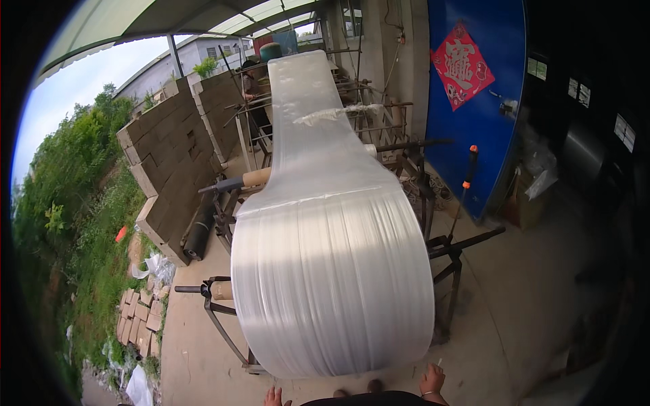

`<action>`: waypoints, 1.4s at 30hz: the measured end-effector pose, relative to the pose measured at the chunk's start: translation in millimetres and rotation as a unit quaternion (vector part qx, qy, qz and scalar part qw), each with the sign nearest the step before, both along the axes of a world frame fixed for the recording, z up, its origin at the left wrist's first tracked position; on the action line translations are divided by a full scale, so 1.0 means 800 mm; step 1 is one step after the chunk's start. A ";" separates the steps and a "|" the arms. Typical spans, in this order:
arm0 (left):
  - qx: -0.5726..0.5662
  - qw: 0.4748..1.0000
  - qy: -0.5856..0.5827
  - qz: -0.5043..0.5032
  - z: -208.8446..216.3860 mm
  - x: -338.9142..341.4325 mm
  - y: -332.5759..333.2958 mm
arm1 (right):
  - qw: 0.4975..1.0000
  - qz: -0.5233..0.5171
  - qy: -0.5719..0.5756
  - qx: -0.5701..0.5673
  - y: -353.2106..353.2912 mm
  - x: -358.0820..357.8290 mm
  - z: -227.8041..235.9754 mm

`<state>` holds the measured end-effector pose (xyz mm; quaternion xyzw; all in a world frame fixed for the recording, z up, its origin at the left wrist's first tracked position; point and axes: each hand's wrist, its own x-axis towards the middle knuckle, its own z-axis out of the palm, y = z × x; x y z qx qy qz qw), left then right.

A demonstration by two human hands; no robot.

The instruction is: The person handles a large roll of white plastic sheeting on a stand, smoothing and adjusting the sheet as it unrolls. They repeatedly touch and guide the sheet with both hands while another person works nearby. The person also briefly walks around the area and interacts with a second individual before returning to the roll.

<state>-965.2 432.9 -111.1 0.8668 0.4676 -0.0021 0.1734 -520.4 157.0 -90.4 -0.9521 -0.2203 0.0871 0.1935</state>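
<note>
A big roll of clear plastic film (335, 291) lies right in front of me on a dark metal stand. From its top, the sheet of film (308, 142) runs away from me, narrowing toward the far frame. Below the roll, at the lower edge, my left hand (275, 397) shows only its fingers, apart and holding nothing. My right hand (431, 380) is near the roll's lower right side, fingers bent, with a thin white stick like a cigarette (440, 362) between them. Neither hand clearly touches the film.
Metal bars (474, 240) of the stand jut out right, beside an upright orange-and-black-handled tool (468, 176). A blue door (477, 128) stands behind. On the left are a block wall (166, 149), stacked bricks (140, 318) and a black roll (200, 233). A person (250, 95) stands far off.
</note>
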 end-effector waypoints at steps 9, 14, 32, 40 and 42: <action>0.282 0.929 -0.241 0.002 0.277 0.205 0.237 | 0.898 0.070 -0.242 0.362 0.250 0.153 0.238; 0.289 0.933 -0.200 0.079 0.276 0.259 0.318 | 0.902 0.033 -0.297 0.312 0.320 0.206 0.242; 0.199 0.974 -0.109 -0.019 0.158 0.180 0.133 | 0.967 -0.019 -0.095 0.235 0.132 0.062 0.085; 0.247 0.948 -0.117 -0.162 0.223 0.219 0.191 | 0.921 -0.069 -0.108 0.367 0.161 0.109 0.109; 0.277 0.934 -0.127 -0.188 0.234 0.223 0.185 | 0.912 -0.112 -0.083 0.385 0.150 0.121 0.095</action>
